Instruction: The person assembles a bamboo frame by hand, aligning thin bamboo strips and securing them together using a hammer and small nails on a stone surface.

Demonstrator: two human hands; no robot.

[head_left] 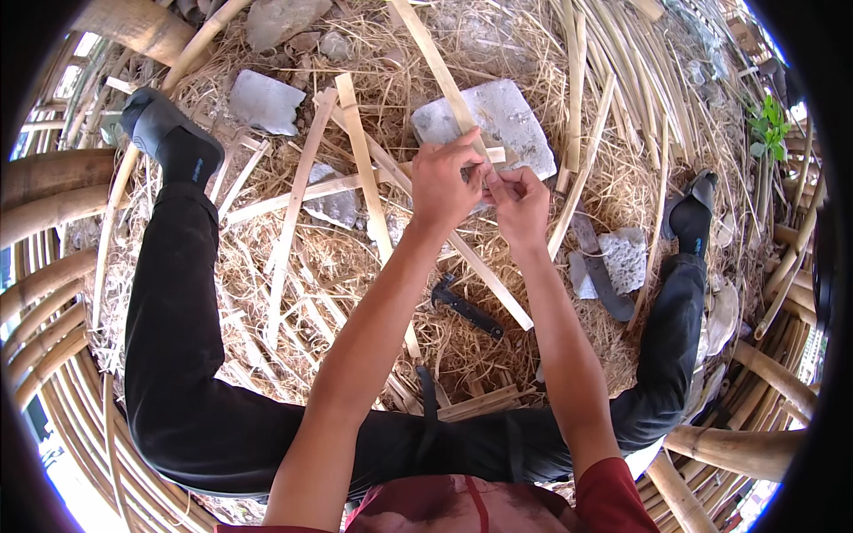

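I see both hands meeting at about twelve o'clock from the picture's middle, over a flat grey stone. My left hand is pinched shut on a thin bamboo strip that runs up toward eleven o'clock. My right hand touches it at three o'clock, fingertips nipped on the strip's near end; whether it grips the strip itself or a peeling sliver, I cannot tell. A black-handled tool lies in the straw at six o'clock, apart from both hands. I judge the risk is a splinter: the split edge looks sharp, and a sliding pinch could drive fibres into a fingertip. The long free end could also snag among the loose slats.
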